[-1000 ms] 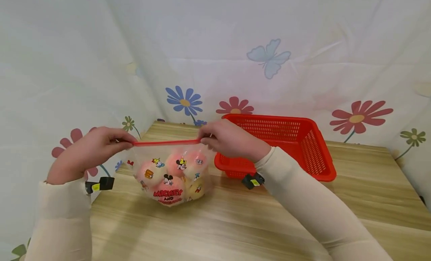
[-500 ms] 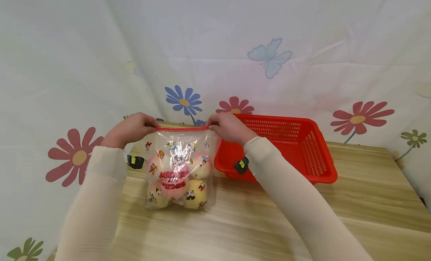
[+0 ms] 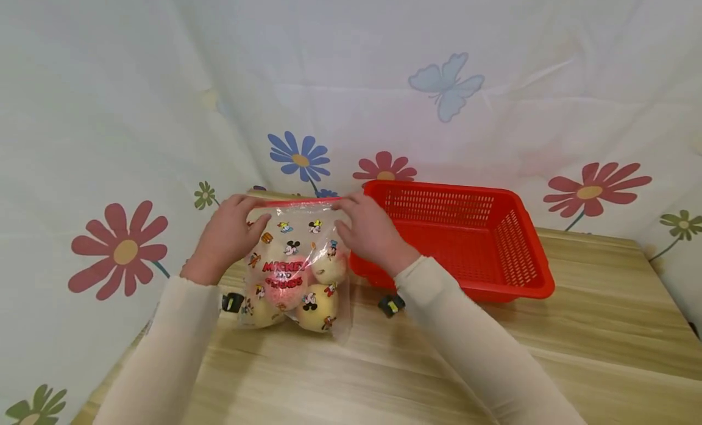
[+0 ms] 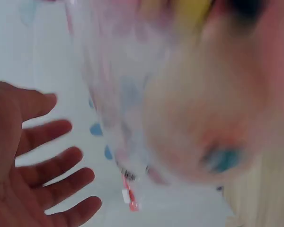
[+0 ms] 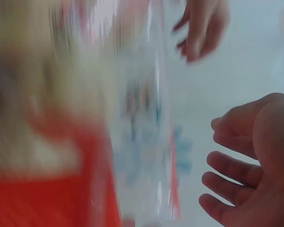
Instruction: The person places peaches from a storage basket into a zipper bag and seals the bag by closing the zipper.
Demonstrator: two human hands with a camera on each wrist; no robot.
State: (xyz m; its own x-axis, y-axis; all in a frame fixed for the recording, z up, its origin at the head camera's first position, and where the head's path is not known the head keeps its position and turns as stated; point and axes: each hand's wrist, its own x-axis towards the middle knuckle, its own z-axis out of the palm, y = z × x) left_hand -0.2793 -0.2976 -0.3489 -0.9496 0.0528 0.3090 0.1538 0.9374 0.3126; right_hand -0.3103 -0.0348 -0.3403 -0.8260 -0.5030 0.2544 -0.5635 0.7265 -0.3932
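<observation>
Both hands, left (image 3: pixel 223 242) and right (image 3: pixel 372 233), spread beside the bag (image 3: pixel 293 272) mid-frame; unheld, it could flop over

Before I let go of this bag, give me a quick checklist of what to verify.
1. Clear printed zip bag resting on the wooden table: ok.
2. Red zip strip sealed along its whole length: cannot tell.
3. Round pink and yellow fruit all inside the bag: ok.
4. Left hand and right hand open beside the bag: ok.
5. Red plastic basket close on the right: ok.
</observation>
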